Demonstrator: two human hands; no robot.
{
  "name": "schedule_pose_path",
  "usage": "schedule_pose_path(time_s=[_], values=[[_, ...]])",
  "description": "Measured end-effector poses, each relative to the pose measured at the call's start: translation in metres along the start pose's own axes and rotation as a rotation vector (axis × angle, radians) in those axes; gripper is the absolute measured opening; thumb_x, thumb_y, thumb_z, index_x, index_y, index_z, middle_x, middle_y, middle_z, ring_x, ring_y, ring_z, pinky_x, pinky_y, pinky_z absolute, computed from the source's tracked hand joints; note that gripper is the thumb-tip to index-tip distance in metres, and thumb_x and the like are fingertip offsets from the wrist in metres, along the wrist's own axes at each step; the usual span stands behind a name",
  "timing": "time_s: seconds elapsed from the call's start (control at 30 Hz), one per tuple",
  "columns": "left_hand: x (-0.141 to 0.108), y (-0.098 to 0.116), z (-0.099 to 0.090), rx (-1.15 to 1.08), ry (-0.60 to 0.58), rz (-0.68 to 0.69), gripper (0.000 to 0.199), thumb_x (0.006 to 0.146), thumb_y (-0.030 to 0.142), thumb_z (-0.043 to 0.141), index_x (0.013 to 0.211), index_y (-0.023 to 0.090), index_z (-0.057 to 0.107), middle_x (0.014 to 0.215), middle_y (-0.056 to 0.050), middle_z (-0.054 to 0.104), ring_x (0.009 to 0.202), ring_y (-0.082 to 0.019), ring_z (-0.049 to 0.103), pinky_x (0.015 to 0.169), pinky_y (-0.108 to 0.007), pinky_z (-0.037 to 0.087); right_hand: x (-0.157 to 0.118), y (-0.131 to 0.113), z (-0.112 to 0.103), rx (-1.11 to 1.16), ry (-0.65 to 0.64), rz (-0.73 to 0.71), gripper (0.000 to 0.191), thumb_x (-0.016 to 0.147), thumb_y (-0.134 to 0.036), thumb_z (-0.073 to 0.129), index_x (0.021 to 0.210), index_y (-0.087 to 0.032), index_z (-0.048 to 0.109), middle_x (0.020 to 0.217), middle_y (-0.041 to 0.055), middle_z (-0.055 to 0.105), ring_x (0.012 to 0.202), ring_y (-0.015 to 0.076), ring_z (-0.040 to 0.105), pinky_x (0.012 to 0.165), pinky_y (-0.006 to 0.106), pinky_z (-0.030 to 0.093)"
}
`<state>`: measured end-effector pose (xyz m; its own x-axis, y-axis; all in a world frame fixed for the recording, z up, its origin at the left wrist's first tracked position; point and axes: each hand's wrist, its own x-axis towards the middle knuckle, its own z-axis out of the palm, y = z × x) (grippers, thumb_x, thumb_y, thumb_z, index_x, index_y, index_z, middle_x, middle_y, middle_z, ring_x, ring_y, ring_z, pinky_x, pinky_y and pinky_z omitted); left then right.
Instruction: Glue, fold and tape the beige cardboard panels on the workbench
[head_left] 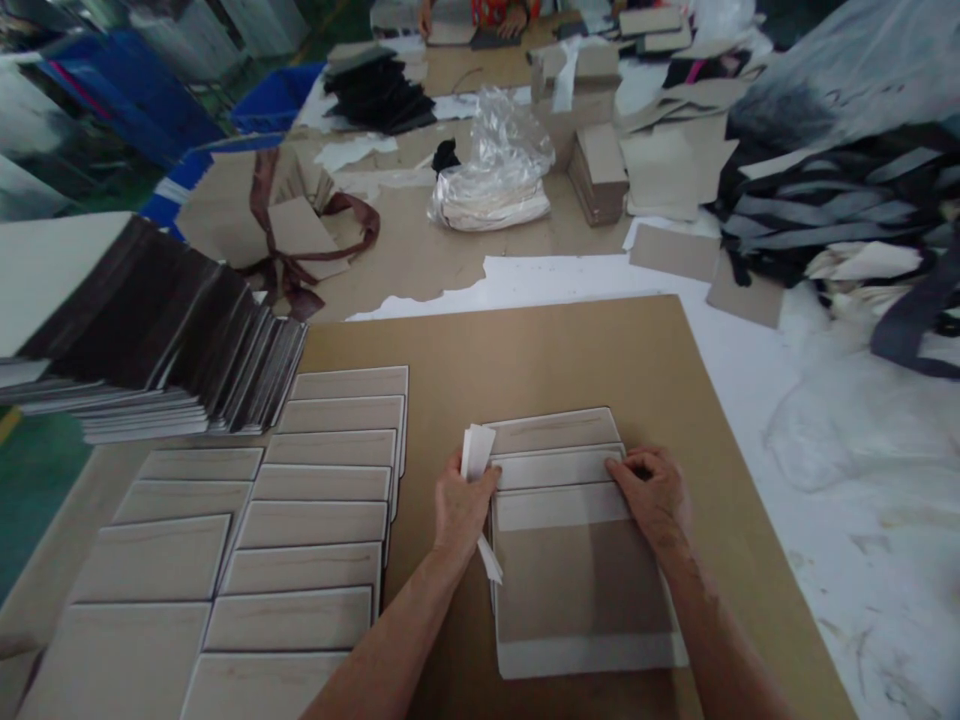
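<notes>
Overlapping beige panels with rounded corners lie in a short stack on the brown board before me. Pale strips run across the panels, and the front one has a pale band at its top and bottom. My left hand is closed around a bundle of narrow white strips, its thumb on the left end of a white strip lying across a rear panel. At that strip's right end, my right hand pinches with thumb and forefinger; its other fingers are curled and partly hidden.
Rows of overlapping beige panels cover the left side. Behind them leans a big stack of dark-faced boards. Farther back are a clear plastic bag, a cardboard stack and dark straps. Another person's hands show at the far table.
</notes>
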<state>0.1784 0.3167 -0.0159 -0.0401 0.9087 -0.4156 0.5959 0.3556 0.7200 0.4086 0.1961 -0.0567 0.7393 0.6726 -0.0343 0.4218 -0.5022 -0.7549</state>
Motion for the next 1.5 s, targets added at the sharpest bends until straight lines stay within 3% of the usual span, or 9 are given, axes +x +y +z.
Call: schedule_pose_path(time_s=[0.67, 1.07, 1.3, 1.5], values=[[-0.001, -0.002, 0.002, 0.08, 0.016, 0.029, 0.03, 0.07, 0.034, 0.07, 0.094, 0.017, 0.061, 0.071, -0.001, 0.069, 0.063, -0.018, 0.064, 0.059, -0.026, 0.045, 0.011, -0.01, -0.003, -0.104, -0.113, 0.158, 0.028, 0.069, -0.046, 0.066, 0.058, -0.021, 0.063, 0.084, 0.004, 0.06, 0.077, 0.0196, 0.057, 0.072, 0.032, 0.041], [-0.001, -0.002, 0.003, 0.093, 0.011, 0.04, 0.033, 0.072, 0.036, 0.068, 0.098, 0.017, 0.062, 0.078, -0.003, 0.07, 0.068, -0.02, 0.066, 0.062, -0.027, 0.047, 0.018, -0.009, -0.006, -0.131, -0.16, 0.161, 0.03, 0.067, -0.047, 0.068, 0.054, -0.022, 0.06, 0.074, 0.0021, 0.059, 0.067, 0.0179, 0.055, 0.062, 0.03, 0.039], [0.002, -0.004, 0.005, 0.129, 0.015, 0.061, 0.034, 0.071, 0.034, 0.068, 0.099, 0.017, 0.06, 0.08, -0.004, 0.07, 0.07, -0.02, 0.066, 0.064, -0.028, 0.047, 0.019, -0.008, -0.005, -0.174, -0.119, 0.16, 0.03, 0.064, -0.049, 0.07, 0.064, -0.021, 0.059, 0.076, 0.0026, 0.06, 0.067, 0.0181, 0.055, 0.06, 0.03, 0.039], [0.002, -0.004, 0.006, 0.172, -0.032, 0.15, 0.02, 0.076, 0.029, 0.064, 0.093, 0.018, 0.063, 0.077, -0.002, 0.067, 0.069, -0.018, 0.063, 0.065, -0.026, 0.046, 0.023, -0.003, -0.004, -0.153, -0.126, 0.138, 0.026, 0.065, -0.046, 0.067, 0.064, -0.021, 0.059, 0.074, 0.0024, 0.059, 0.068, 0.0191, 0.056, 0.063, 0.031, 0.04]])
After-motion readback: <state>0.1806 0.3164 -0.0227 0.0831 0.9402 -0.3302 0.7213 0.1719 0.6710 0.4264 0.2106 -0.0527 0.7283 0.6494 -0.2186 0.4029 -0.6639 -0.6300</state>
